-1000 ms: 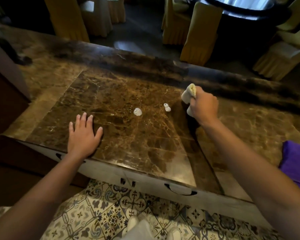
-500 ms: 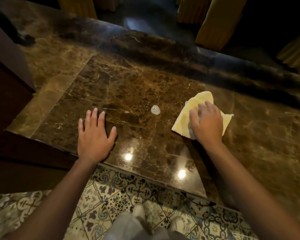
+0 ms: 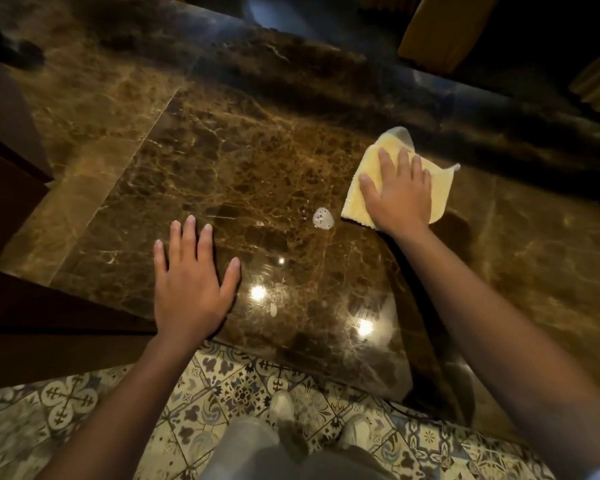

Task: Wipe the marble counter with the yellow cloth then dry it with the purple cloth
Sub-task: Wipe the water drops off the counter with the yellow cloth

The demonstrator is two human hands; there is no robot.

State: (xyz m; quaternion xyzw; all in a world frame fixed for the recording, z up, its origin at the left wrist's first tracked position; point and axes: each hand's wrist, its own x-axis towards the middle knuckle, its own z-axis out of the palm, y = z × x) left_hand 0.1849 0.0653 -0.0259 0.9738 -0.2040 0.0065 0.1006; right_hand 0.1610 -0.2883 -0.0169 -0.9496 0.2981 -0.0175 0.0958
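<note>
The yellow cloth (image 3: 366, 188) lies spread flat on the brown marble counter (image 3: 222, 157), right of centre. My right hand (image 3: 399, 192) presses flat on top of it, fingers spread and pointing away from me. A small white foamy blob (image 3: 323, 218) sits on the marble just left of the cloth's near corner. My left hand (image 3: 191, 282) rests palm down on the counter near its front edge, holding nothing. The purple cloth is out of view.
Yellow-covered chairs (image 3: 440, 32) stand beyond the counter's far edge. A dark wooden cabinet (image 3: 4, 157) borders the counter on the left. Patterned floor tiles (image 3: 222, 393) and my shoes (image 3: 281, 407) show below the front edge. Ceiling lights reflect on the marble.
My right hand went from holding the cloth bunched up to laying it out flat and pressing on it, covering one of two foam blobs. The view has tilted down; the purple cloth left the frame.
</note>
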